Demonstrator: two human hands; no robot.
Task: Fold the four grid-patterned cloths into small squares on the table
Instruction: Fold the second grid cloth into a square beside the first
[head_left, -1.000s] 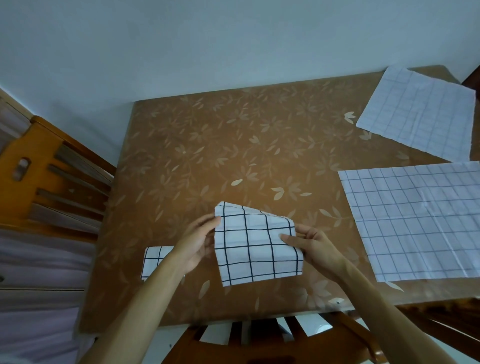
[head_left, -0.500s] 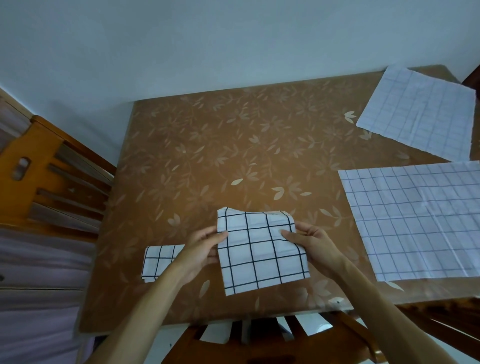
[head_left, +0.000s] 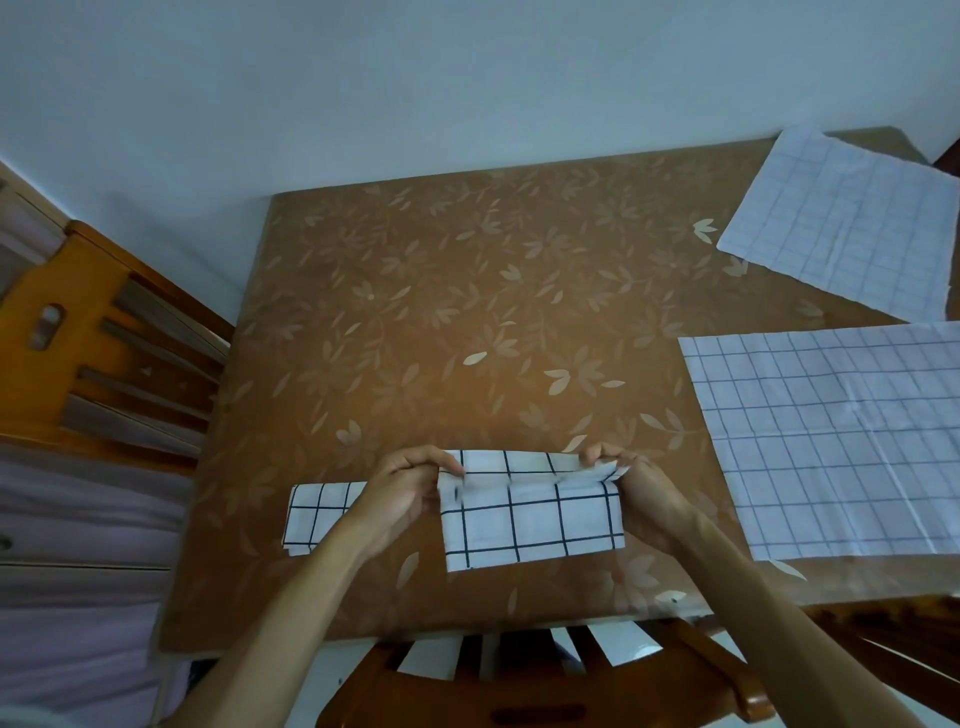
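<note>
A white cloth with a bold black grid (head_left: 530, 519) lies near the table's front edge, its far part doubled over toward me. My left hand (head_left: 402, 493) pinches its far left corner and my right hand (head_left: 631, 488) pinches its far right corner. A small folded grid cloth (head_left: 317, 514) lies to the left, partly hidden by my left wrist. Two unfolded cloths lie flat on the right: a large one with a dark thin grid (head_left: 836, 441) and a paler one (head_left: 847, 223) at the far right corner.
The brown table (head_left: 467, 312) has a leaf-patterned cover. A wooden chair (head_left: 104, 338) stands at the left, another chair back (head_left: 519, 686) sits below the front edge, and a wall runs behind the table.
The cloth, held up and tilted before, now lies lower on the table. Both hands have shifted to its far corners, and the far edge is folded over toward me.
</note>
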